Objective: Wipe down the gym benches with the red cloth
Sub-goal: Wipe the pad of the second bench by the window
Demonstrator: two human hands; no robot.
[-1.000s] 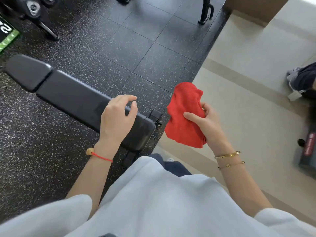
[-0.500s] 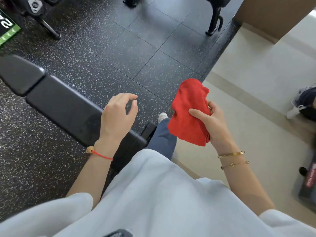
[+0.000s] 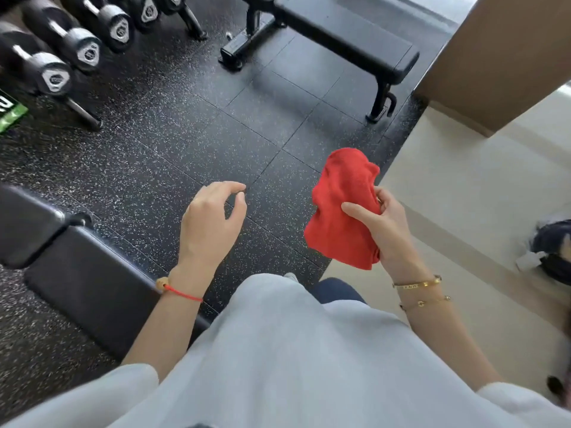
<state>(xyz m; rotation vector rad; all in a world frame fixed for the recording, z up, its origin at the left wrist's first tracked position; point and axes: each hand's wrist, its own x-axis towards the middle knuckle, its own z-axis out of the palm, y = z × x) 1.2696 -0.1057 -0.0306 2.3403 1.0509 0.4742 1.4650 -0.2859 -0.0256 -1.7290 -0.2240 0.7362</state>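
Observation:
My right hand (image 3: pixel 383 230) grips the bunched red cloth (image 3: pixel 340 211) in the air, over the line where the black rubber floor meets the pale floor. My left hand (image 3: pixel 210 223) hangs loosely curled in the air above the rubber floor and holds nothing. A black padded bench (image 3: pixel 89 282) lies low at the left, beside and partly under my left forearm. A second black flat bench (image 3: pixel 346 35) stands at the top, across the rubber floor from me.
A rack of black dumbbells (image 3: pixel 74 47) lines the top left. A tan wall or box (image 3: pixel 500 57) rises at the top right. Dark bags or shoes (image 3: pixel 553 251) lie on the pale floor (image 3: pixel 463 196) at the right edge.
My left hand has come off the near bench and now hangs free. The view has shifted forward and up, so the near bench slid left and the far bench and dumbbells came into sight.

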